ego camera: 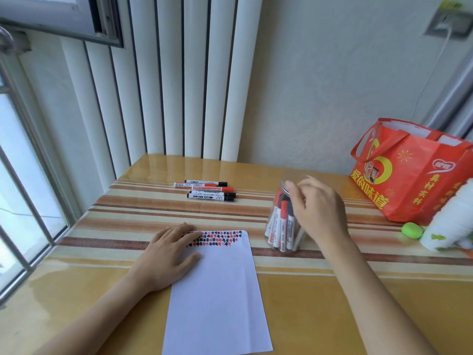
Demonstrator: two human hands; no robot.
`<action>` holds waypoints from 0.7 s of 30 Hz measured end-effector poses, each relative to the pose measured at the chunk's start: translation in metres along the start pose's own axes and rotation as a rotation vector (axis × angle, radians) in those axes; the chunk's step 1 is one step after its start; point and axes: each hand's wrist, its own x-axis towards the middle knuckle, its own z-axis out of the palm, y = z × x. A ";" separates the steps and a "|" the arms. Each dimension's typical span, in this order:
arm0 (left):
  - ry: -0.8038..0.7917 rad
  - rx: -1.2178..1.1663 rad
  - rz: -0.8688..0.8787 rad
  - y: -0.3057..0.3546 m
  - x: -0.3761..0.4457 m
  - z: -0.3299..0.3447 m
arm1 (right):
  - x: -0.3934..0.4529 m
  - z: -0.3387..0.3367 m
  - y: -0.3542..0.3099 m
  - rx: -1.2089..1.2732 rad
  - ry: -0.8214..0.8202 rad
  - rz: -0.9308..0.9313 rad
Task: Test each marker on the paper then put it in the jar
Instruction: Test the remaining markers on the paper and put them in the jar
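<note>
A white sheet of paper (217,290) lies on the table with rows of small black and red marks along its top edge. My left hand (169,252) rests flat on the sheet's top left corner. To the right of the paper stands a clear plastic jar (281,234) holding several red and black markers. My right hand (317,211) hovers at the jar's open mouth with loosely curled fingers and the thumb near the rim; I see no marker in it. Several more capped markers (210,192) lie side by side further back on the table.
A red gift bag (409,172) stands at the back right. In front of it are a small green object (412,230) and a white roll (450,224). A radiator is behind the table, a window to the left. The striped tabletop (153,211) is glossy.
</note>
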 end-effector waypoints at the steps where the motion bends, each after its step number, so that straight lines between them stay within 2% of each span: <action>1: -0.001 0.004 0.001 0.000 0.000 -0.001 | -0.002 0.006 0.001 -0.049 0.002 -0.008; 3: -0.003 0.007 -0.001 0.001 0.000 -0.002 | -0.005 0.014 -0.001 -0.109 -0.001 -0.002; 5: -0.008 0.005 -0.006 0.002 0.000 -0.002 | -0.004 0.015 -0.004 -0.065 0.022 0.017; 9: -0.010 -0.006 -0.015 0.003 0.001 -0.003 | -0.007 0.015 -0.028 0.055 0.317 -0.073; 12: -0.009 -0.007 -0.014 0.004 0.002 -0.004 | -0.009 0.030 -0.059 0.143 0.386 -0.226; 15: 0.009 -0.027 -0.015 0.004 0.001 -0.005 | -0.010 0.074 -0.078 0.168 0.231 -0.252; 19: 0.023 -0.035 -0.010 0.005 0.001 -0.006 | 0.001 0.142 -0.076 0.196 -0.220 -0.119; 21: 0.032 -0.046 -0.009 0.005 0.002 -0.006 | 0.008 0.164 -0.071 0.185 -0.354 -0.096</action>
